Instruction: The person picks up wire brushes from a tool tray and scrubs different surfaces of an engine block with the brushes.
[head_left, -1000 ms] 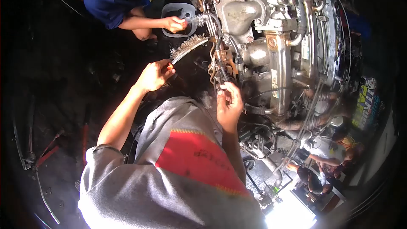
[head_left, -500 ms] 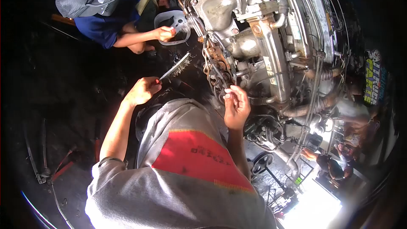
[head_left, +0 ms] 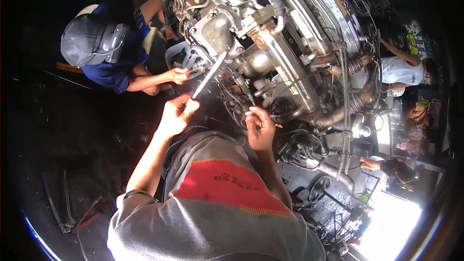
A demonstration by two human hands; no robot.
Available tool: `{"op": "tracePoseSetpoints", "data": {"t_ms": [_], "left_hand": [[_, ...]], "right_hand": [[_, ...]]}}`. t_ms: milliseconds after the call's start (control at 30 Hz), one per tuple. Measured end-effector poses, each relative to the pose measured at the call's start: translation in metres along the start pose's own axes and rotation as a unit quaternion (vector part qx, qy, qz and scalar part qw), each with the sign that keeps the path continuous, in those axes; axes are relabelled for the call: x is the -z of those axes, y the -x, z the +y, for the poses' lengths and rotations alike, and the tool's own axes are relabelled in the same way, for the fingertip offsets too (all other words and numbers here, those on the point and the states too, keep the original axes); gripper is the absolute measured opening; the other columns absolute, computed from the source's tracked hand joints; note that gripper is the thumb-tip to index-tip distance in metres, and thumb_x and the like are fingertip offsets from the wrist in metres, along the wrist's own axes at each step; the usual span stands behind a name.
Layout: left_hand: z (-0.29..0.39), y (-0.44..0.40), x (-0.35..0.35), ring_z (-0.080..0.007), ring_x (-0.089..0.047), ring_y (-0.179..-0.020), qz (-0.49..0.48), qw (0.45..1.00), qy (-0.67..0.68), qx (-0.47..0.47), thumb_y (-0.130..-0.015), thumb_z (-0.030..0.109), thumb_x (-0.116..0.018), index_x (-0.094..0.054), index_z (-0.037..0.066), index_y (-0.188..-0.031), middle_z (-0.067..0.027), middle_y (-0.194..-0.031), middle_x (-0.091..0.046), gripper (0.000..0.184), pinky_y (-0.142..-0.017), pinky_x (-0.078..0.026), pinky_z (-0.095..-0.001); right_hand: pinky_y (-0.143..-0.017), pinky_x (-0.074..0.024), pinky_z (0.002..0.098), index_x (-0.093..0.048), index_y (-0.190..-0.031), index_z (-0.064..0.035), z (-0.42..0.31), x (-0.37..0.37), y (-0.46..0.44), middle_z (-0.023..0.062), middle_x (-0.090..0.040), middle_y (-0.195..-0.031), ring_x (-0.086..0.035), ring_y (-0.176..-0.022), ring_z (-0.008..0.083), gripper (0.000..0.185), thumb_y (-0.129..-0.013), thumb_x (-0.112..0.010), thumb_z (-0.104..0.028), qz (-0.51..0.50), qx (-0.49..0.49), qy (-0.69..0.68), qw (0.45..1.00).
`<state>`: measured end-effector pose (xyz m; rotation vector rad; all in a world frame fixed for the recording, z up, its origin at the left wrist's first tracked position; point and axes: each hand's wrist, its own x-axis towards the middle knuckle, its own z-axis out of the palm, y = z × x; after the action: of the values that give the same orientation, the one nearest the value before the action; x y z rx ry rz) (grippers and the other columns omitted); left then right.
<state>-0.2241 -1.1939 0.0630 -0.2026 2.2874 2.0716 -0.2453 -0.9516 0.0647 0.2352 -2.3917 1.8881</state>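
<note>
My left hand (head_left: 178, 114) is closed on the handle of a wire brush (head_left: 209, 76), whose pale back slants up toward the engine (head_left: 220, 34). Its bristles are hard to make out against the parts behind. To the right, my right hand (head_left: 261, 126) pinches the end of a thin dark cable (head_left: 247, 90) at the engine's near side. The fingertips hide part of that end. Metal pipes and hoses crowd the engine just beyond both hands.
A co-worker in a dark cap (head_left: 89, 38) crouches at the left, one hand (head_left: 179, 75) beside a grey plastic basin (head_left: 176, 54). Other people (head_left: 402, 70) are at the right. Long metal tools (head_left: 67, 222) lie on the dark floor at lower left.
My left hand has moved up and right with the wire brush, which is now closer to the engine. My right hand keeps its pinch on the cable. The view has shifted.
</note>
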Motion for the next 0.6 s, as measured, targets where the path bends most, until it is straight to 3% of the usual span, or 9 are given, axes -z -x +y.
{"op": "tracePoseSetpoints", "data": {"t_ms": [67,133,200,267,400,467,600], "left_hand": [[0.011,-0.007,-0.011,-0.0068,-0.038,-0.054,0.003,0.996,-0.065,-0.062,-0.081,0.024,-0.059,-0.056,-0.001,-0.079,-0.0016,-0.059,-0.045,0.025,-0.049,-0.035,-0.0237],[0.002,-0.011,-0.017,-0.0095,-0.042,-0.054,-0.019,0.995,-0.085,-0.050,-0.081,0.026,-0.058,-0.057,-0.001,-0.083,-0.0071,-0.059,-0.048,0.027,-0.050,-0.038,-0.0263],[0.006,-0.010,-0.024,-0.0078,-0.037,-0.053,-0.020,0.995,-0.083,-0.045,-0.081,0.026,-0.059,-0.052,0.000,-0.072,-0.0027,-0.056,-0.043,0.028,-0.048,-0.034,-0.0256],[0.011,-0.007,-0.027,-0.0093,-0.040,-0.053,-0.026,0.997,-0.065,-0.026,-0.080,0.028,-0.060,-0.053,0.000,-0.077,-0.0054,-0.057,-0.045,0.029,-0.050,-0.037,-0.0270],[-0.008,-0.001,-0.024,-0.0107,-0.043,-0.053,-0.024,0.995,-0.081,-0.044,-0.078,0.029,-0.061,-0.054,-0.001,-0.080,-0.0063,-0.058,-0.048,0.031,-0.051,-0.038,-0.0270],[-0.017,0.007,-0.021,-0.0102,-0.043,-0.053,-0.014,0.997,-0.072,-0.022,-0.078,0.030,-0.062,-0.054,-0.001,-0.078,-0.0052,-0.058,-0.049,0.031,-0.051,-0.039,-0.0261],[-0.031,0.023,-0.007,-0.0146,-0.056,-0.060,-0.004,0.998,-0.035,0.044,-0.081,0.029,-0.059,-0.057,-0.001,-0.091,-0.0100,-0.069,-0.060,0.032,-0.059,-0.045,-0.0279]], "right_hand": [[-0.059,-0.0409,0.0199,-0.054,-0.097,0.0012,-0.001,0.001,0.002,0.0043,-0.057,-0.078,-0.049,-0.066,0.0065,0.020,-0.078,-0.057,-0.003,-0.005,-0.001,-0.007,1.000],[-0.060,-0.0415,0.0205,-0.054,-0.097,0.0014,-0.002,0.003,0.007,0.0044,-0.057,-0.079,-0.050,-0.068,0.0068,0.019,-0.078,-0.056,-0.004,0.009,-0.051,-0.054,0.997],[-0.064,-0.0436,0.0205,-0.053,-0.099,0.0017,-0.001,0.008,0.008,0.0061,-0.058,-0.084,-0.053,-0.072,0.0082,0.021,-0.080,-0.055,-0.005,0.025,-0.014,0.008,1.000],[-0.066,-0.0440,0.0200,-0.052,-0.101,0.0012,0.002,0.011,0.011,0.0066,-0.057,-0.085,-0.053,-0.072,0.0086,0.022,-0.080,-0.054,-0.004,0.052,-0.038,-0.042,0.997],[-0.064,-0.0433,0.0190,-0.051,-0.102,0.0013,0.007,0.020,0.019,0.0059,-0.056,-0.084,-0.052,-0.071,0.0077,0.020,-0.082,-0.052,-0.003,0.026,-0.034,0.006,0.999],[-0.066,-0.0463,0.0227,-0.051,-0.101,0.0029,0.002,0.019,0.022,0.0089,-0.055,-0.088,-0.054,-0.077,0.0120,0.020,-0.083,-0.053,-0.005,0.011,-0.051,0.007,0.999],[-0.064,-0.0433,0.0193,-0.051,-0.102,0.0009,-0.003,0.011,0.020,0.0047,-0.055,-0.083,-0.051,-0.070,0.0076,0.019,-0.083,-0.052,-0.005,0.001,-0.053,0.012,0.999]]}}
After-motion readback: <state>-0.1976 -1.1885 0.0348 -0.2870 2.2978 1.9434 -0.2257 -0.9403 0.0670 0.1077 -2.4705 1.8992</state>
